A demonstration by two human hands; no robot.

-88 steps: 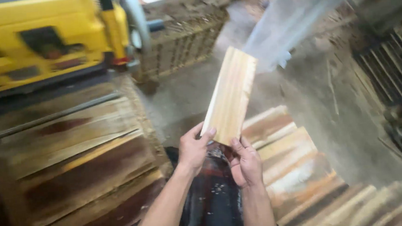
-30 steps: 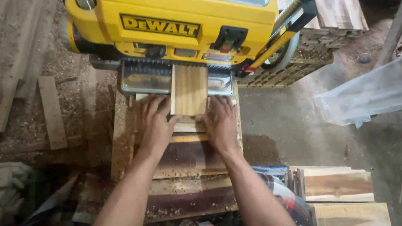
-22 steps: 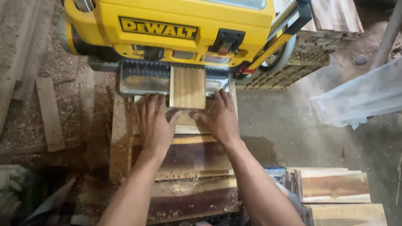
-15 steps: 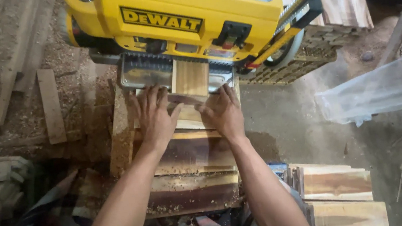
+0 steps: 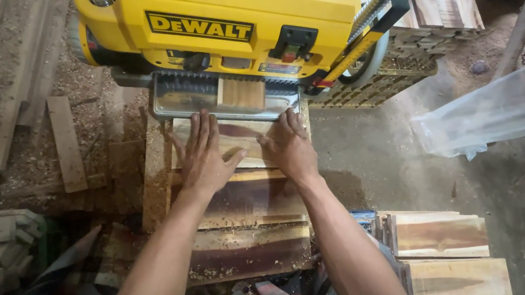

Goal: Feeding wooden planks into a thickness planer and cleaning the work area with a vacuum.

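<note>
Fingers flat and spread, gripping nothing: left hand (image 5: 202, 156) and right hand (image 5: 288, 148) rest on boards (image 5: 248, 200) at centre frame. The plank (image 5: 241, 93) sits inside the planer (image 5: 226, 35) mouth (feeding step); next, judged, calls for hands kept clear.

- A concrete floor (image 5: 391, 154) fills the middle right of the frame, grey and dusted with sawdust.
- Sawdust and wood shavings (image 5: 86, 81) lie thick at the upper left, among loose planks (image 5: 66, 142).
- Clear plastic sheeting (image 5: 496, 112) stretches across the right edge.
- Stacked boards (image 5: 441, 236) sit at the lower right.
- A slatted wooden crate (image 5: 396, 67) stands at the upper right.
- Light is even and dim.
</note>
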